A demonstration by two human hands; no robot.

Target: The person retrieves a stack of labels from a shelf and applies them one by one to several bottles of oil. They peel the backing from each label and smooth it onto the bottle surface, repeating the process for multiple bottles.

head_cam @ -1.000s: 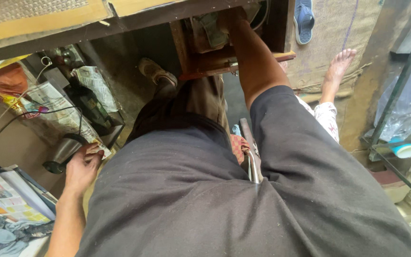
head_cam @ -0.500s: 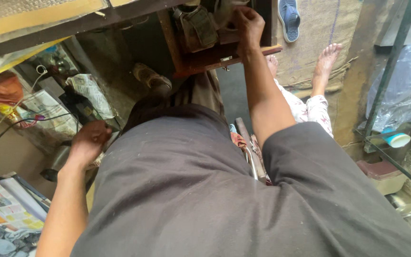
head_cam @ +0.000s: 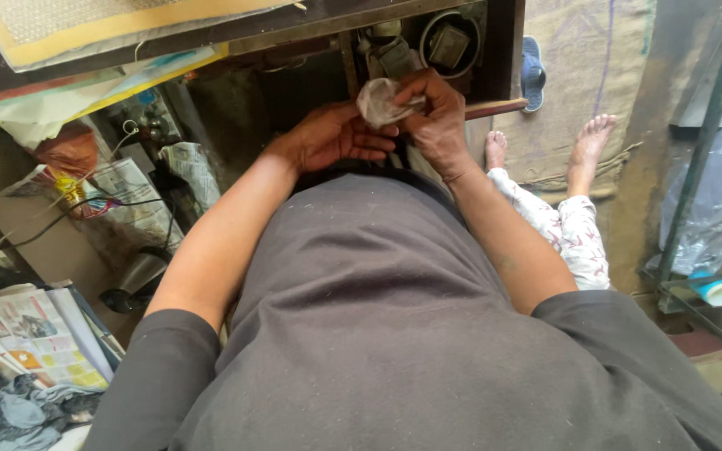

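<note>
I read the right hand [head_cam: 438, 117] as closed on a small crumpled clear bag [head_cam: 380, 100], pinched between thumb and fingers. The left hand [head_cam: 338, 135] lies just beside it, palm up, fingers half open, fingertips touching the bag's lower edge. The bag sits between both hands, in front of the dark wooden shelf [head_cam: 495, 107] holding a round tin [head_cam: 449, 43]. I judge the step as opening or emptying the bag. The next move calls for a steady two-hand grip at its mouth.
</note>
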